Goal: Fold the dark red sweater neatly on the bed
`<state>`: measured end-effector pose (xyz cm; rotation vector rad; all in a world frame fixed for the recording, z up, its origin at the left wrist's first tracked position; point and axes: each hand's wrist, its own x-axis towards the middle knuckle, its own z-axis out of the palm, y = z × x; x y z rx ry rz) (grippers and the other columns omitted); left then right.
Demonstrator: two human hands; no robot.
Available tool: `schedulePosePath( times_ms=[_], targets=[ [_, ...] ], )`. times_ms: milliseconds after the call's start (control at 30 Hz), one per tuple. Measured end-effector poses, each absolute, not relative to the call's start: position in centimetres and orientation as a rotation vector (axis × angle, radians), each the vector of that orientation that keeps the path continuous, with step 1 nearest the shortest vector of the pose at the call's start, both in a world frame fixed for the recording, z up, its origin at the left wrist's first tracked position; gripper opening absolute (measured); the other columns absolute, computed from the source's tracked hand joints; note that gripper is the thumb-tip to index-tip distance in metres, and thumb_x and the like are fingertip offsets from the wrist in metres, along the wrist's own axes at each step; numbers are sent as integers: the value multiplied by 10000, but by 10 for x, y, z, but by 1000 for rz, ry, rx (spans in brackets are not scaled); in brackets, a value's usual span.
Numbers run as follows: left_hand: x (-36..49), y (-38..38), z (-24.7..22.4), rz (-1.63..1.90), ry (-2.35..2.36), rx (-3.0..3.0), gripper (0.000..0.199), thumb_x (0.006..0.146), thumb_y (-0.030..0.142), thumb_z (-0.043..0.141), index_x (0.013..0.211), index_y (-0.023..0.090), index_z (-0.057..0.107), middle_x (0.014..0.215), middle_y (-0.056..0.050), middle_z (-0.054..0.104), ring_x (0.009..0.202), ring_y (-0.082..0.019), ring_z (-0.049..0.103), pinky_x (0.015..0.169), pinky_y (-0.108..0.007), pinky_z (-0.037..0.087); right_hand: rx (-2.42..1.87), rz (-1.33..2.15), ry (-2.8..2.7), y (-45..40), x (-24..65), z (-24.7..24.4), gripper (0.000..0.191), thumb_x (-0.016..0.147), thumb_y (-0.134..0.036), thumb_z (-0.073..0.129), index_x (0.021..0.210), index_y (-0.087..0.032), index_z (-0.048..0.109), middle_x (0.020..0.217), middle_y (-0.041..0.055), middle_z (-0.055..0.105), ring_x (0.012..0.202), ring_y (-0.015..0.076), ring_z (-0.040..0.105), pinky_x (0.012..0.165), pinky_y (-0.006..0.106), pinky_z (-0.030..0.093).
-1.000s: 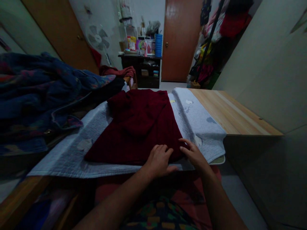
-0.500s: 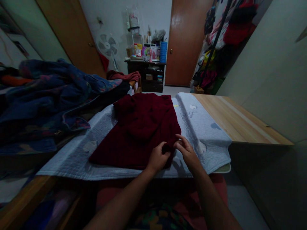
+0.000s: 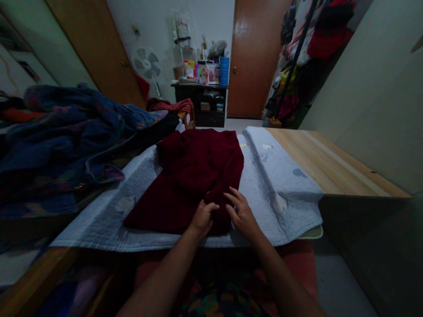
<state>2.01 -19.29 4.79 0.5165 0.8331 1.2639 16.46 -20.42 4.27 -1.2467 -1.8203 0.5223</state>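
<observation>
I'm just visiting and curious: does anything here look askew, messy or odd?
The maroon garment lies askew on the pale quilted pad, its near right edge folded in under the left hand and right hand. A heap of dark blue clothes sprawls unfolded beside it.

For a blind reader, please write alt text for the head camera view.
Both hands, left hand and right hand, rest on the near edge of a dark red knitted garment lying on a pale grey quilted cloth over a wooden table.

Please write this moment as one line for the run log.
left hand: flat on maroon garment | right hand: flat on its right edge | garment: on grey quilt | left: blue clothes pile
</observation>
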Motion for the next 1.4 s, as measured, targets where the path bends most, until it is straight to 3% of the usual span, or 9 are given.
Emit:
schedulePosePath(
  times_ms=[300, 533, 700, 933, 1200, 1400],
  targets=[
    [18, -190, 48, 1334, 680, 390, 350, 745, 365, 731, 990, 118, 693, 1070, -110, 723, 1140, -260, 607, 1049, -397, 413, -1122, 526, -1966, -212, 157, 46, 344, 919, -183, 443, 1181, -295, 635, 1365, 29, 555, 1375, 214, 358, 1101, 495, 329],
    [14, -189, 44, 1332, 718, 331, 306, 771, 304, 718, 1010, 115, 681, 1094, -117, 716, 1117, -255, 628, 1036, -416, 448, -1168, 585, -1984, -210, 153, 47, 428, 912, -194, 432, 1319, -294, 521, 1431, 36, 487, 1397, 223, 318, 1127, 536, 260],
    [15, -189, 44, 1339, 718, 339, 341, 786, 273, 702, 1086, 118, 659, 1141, -125, 700, 1135, -255, 620, 1055, -431, 433, -1217, 607, -1972, -207, 158, 45, 525, 920, -283, 445, 1439, -247, 373, 1524, 78, 343, 1423, 220, 263, 1150, 493, 245],
    [15, -191, 45, 1326, 735, 354, 358, 760, 263, 723, 1084, 127, 653, 1129, -120, 706, 1153, -262, 608, 1076, -448, 404, -1313, 624, -1931, -202, 163, 34, 569, 939, -420, 437, 1467, -239, 325, 1563, 94, 249, 1447, 242, 191, 1157, 510, 212],
    [16, -194, 48, 1346, 740, 433, 457, 759, 309, 733, 1173, 151, 618, 1172, -111, 688, 1185, -262, 585, 1090, -442, 382, -1340, 621, -1901, -199, 165, 34, 611, 933, -457, 452, 1486, -260, 283, 1571, 85, 230, 1452, 254, 172, 1161, 531, 193],
    [15, -193, 41, 1356, 754, 476, 463, 780, 370, 715, 1181, 157, 626, 1168, -105, 691, 1195, -257, 577, 1108, -431, 353, -1197, 648, -2037, -201, 161, 53, 512, 945, -398, 445, 1446, -337, 359, 1535, 16, 328, 1450, 254, 178, 1154, 562, 172]
  ],
)
